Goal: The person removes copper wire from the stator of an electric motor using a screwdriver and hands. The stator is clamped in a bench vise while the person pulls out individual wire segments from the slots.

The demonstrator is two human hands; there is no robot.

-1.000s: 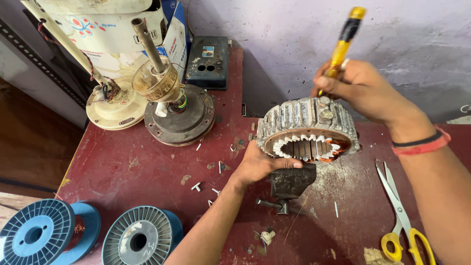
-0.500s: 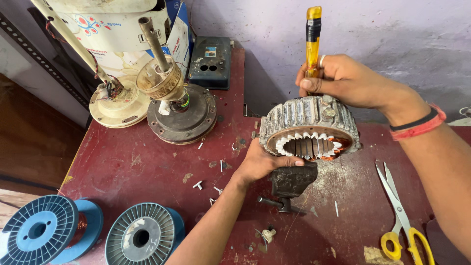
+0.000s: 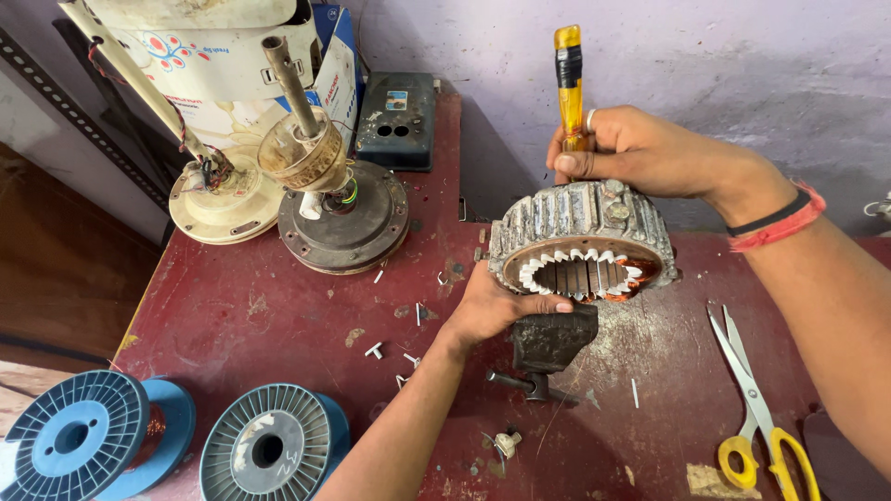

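Note:
A round grey motor stator (image 3: 583,237) with white slot liners and copper windings sits in a small dark vise (image 3: 551,340) on the dark red table (image 3: 260,315). My left hand (image 3: 497,306) grips the stator's lower front rim. My right hand (image 3: 640,150) is closed on a yellow-handled screwdriver (image 3: 568,85), held upright with its tip down on the top of the stator.
Behind on the left stand a fan motor with shaft (image 3: 325,195) and a cream fan base (image 3: 223,199). A dark box (image 3: 397,121) rests near the wall. Two blue wire spools (image 3: 88,431) (image 3: 274,450) lie at front left, yellow-handled scissors (image 3: 756,408) at right. Small screws and scraps (image 3: 376,351) are scattered.
The screwdriver has swung from tilted to upright, and my right hand has shifted slightly left over the stator's top. My left hand keeps its hold on the rim.

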